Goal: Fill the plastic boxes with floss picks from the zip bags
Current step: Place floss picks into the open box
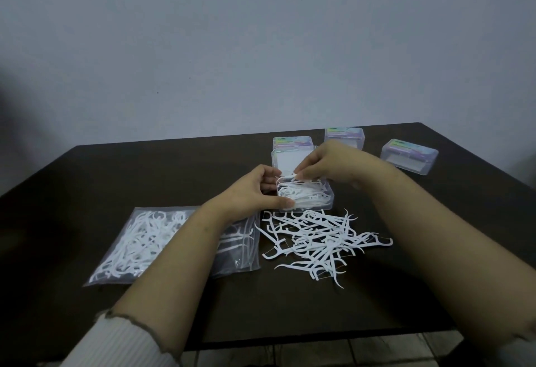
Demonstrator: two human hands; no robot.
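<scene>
Centre of the frame, on the dark counter: one open plastic box, clear, lid raised behind it, holding a heap of white floss picks. Left hand grips the box's left wall, thumb at the near corner, fingers curled round the far side. Right hand reaches over the box from the right, fingertips pinched together on a single pick at the top of the heap.

Just below the box — a loose pile of picks spread flat on the counter, tangled, some pointing toward the lower right.

Lower left: two clear zip bags side by side. The left bag is well filled with picks; the right bag holds only a few and is partly hidden under the left forearm.

Upper right, well apart from the pile — three closed plastic boxes with coloured labels: one directly behind the open box, one further right, one nearest the counter's right edge.

White ribbed sleeve at the lower left; pale wall behind.
</scene>
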